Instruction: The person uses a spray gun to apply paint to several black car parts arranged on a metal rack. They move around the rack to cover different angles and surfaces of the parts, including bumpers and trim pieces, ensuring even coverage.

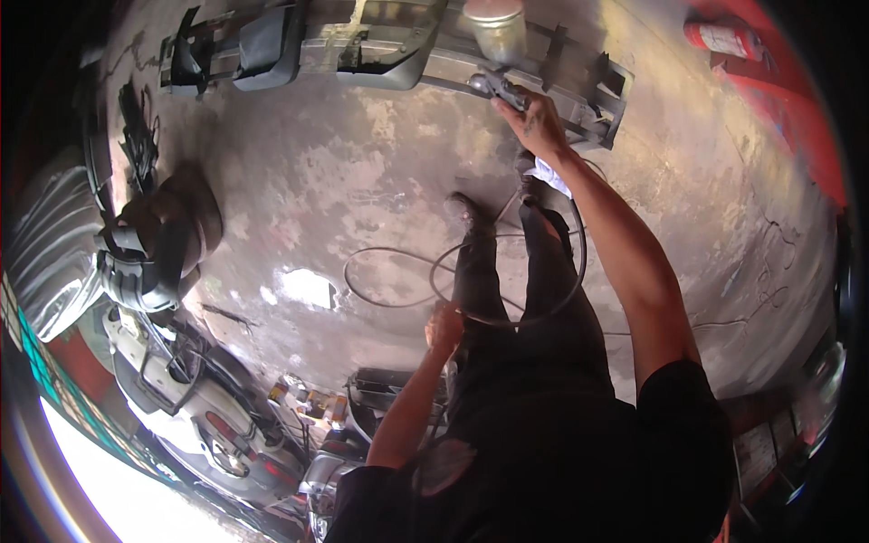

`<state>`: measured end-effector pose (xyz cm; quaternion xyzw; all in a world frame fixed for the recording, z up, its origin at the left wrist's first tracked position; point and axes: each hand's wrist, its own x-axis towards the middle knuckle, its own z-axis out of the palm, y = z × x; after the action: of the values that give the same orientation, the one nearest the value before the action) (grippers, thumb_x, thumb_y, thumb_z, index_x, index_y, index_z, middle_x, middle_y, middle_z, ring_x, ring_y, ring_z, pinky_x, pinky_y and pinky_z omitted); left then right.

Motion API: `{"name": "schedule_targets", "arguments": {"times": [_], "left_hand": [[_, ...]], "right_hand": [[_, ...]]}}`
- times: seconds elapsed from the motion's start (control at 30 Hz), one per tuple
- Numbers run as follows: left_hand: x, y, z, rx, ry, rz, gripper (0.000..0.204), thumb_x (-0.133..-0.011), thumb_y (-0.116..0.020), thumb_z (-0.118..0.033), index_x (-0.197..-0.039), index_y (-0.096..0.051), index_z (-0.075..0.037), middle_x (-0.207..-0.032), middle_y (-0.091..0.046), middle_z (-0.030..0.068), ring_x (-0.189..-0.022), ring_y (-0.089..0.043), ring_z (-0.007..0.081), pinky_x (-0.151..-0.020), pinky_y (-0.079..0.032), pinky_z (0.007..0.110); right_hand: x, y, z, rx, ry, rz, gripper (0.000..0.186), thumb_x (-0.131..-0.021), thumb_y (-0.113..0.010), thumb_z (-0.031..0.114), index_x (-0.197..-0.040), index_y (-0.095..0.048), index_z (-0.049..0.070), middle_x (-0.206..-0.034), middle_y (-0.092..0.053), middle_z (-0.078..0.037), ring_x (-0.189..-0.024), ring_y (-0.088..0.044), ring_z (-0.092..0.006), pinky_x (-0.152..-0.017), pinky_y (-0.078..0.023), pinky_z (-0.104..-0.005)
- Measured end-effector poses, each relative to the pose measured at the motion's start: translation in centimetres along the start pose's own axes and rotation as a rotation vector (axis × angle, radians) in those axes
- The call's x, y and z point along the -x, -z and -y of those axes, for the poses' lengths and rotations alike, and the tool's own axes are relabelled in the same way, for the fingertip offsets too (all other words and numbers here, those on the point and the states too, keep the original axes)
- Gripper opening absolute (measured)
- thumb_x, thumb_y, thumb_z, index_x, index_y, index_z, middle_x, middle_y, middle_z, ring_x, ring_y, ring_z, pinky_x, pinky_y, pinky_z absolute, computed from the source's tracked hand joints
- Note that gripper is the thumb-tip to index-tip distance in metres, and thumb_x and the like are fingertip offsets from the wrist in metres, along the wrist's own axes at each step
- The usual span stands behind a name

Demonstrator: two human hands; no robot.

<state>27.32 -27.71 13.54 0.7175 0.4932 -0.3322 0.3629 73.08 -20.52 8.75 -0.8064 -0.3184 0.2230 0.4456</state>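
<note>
My right hand [540,127] is closed around the handle of a spray gun [494,84], with the arm stretched far forward. A pale metal cup [500,38] with a reddish lid sits on top of the gun. Down by my thighs, my left hand [444,326] is closed on a dark air hose [579,258], which loops across my legs. Dark grey plastic panels [269,50], like bumper parts, rest on a long frame [450,71] ahead of me. The gun is held over the right part of this frame. Any spray cannot be made out.
A white cloth [551,177] shows below my right wrist. Left are a tyre-like round stand [201,213] with dark parts on it and a white motorcycle [195,407]. A red cylinder [724,41] stands at the far right. Thin cable [724,324] crosses the stained floor.
</note>
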Motion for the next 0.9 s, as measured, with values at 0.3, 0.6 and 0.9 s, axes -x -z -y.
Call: {"name": "schedule_targets", "arguments": {"times": [0.3,0.6,0.9], "left_hand": [[-0.8,0.9,-0.7,-0.193,-0.342,-0.159,0.026,-0.085,-0.076,-0.014,-0.111,-0.071,-0.014,-0.126,-0.061,0.0120,-0.122,-0.057,0.0352,-0.092,-0.053,0.052],[0.2,-2.0,-5.9,0.072,-0.281,-0.033,0.025,-0.085,-0.080,-0.018,-0.106,-0.069,-0.009,-0.110,-0.070,0.0153,-0.112,-0.063,0.0381,-0.093,-0.051,0.051],[-1.0,-0.2,-10.4,0.018,-0.343,-0.002,0.028,-0.081,-0.083,-0.017,-0.106,-0.071,-0.010,-0.111,-0.071,0.0115,-0.112,-0.065,0.0358,-0.092,-0.051,0.050]], "right_hand": [[0.0,1.6,-3.0,-0.097,-0.154,0.367,0.043,-0.095,-0.076,0.037,-0.119,-0.074,0.002,-0.092,-0.076,-0.022,-0.080,-0.074,-0.0339,-0.077,-0.057,-0.0420],[-11.2,5.6,-6.3,0.003,-0.062,-0.381,0.035,-0.097,-0.074,0.039,-0.112,-0.077,0.008,-0.078,-0.074,-0.016,-0.073,-0.074,-0.0318,-0.074,-0.057,-0.0431],[-9.8,9.5,-5.7,-0.196,-0.024,0.307,0.043,-0.096,-0.077,0.040,-0.113,-0.075,0.000,-0.088,-0.076,-0.019,-0.081,-0.074,-0.0298,-0.079,-0.056,-0.0434]]}}
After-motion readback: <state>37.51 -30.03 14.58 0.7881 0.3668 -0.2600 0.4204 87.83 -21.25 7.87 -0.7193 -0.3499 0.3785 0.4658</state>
